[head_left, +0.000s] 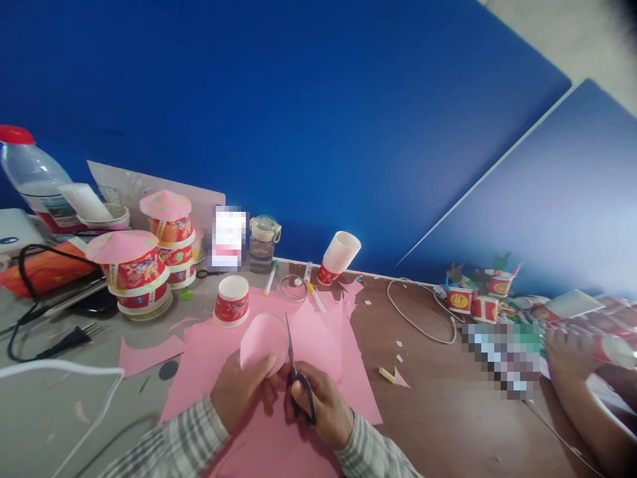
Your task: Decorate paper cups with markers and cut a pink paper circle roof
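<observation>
Between thumb and fingers, my left hand [247,385] pinches a rounded piece of pink paper [262,337]. A pair of black-handled scissors [303,397] is gripped in my right hand [326,401], blades pointing up and away beside the paper's right edge. Whether the blades touch the paper I cannot tell. Both hands are over large pink sheets [199,372] on the table. Just beyond the pink piece stands an upside-down red and white paper cup [231,302].
Paper-cup towers with pink cone roofs [166,206] stand at left, near a bottle [40,179]. Behind are a water bottle [263,245], markers [271,277] and a tilted cup stack [340,255]. A white cable [423,337] lies right. Another person's hand [570,355] is at far right.
</observation>
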A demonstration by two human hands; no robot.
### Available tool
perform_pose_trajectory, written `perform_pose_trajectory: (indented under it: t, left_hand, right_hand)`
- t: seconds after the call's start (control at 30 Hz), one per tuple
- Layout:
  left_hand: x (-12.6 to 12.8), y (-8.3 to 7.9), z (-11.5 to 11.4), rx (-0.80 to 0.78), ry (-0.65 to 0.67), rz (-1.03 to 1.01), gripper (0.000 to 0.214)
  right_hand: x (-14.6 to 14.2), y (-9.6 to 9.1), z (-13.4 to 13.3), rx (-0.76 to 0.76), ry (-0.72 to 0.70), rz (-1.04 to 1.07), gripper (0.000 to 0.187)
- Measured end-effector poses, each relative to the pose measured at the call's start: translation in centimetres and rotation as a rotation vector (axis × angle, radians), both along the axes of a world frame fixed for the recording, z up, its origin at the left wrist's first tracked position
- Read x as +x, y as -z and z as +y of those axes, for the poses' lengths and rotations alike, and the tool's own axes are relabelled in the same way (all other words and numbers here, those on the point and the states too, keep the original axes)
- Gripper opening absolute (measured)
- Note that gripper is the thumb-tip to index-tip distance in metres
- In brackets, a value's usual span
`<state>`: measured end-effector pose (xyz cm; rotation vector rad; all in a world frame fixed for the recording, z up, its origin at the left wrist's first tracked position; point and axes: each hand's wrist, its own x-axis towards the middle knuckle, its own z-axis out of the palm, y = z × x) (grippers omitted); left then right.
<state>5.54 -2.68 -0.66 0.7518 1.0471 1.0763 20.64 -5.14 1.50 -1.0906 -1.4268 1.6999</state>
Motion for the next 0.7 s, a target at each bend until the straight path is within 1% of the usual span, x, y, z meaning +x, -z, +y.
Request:
perform_pose_trajectory:
  t: [0.2, 0.5, 0.7]
  left_hand:
    - [0.06, -0.06, -0.16, 0.006, 0.003, -0.016, 0.028]
    - [-0.15, 0.16, -0.08, 0.001, 0.018, -0.006, 0.029]
    - [-0.35, 0.4, -0.09, -0.002, 0.019, 0.002, 0.028]
  right_hand:
    - [-0.09, 0.2, -0.1, 0.046, 0.012, -0.019, 0.051]
    - [-0.15, 0.29, -0.24, 0.018, 0.027, -0.049, 0.052]
    - [-0.02, 0.71, -0.25, -0.001, 0.034, -0.039, 0.051]
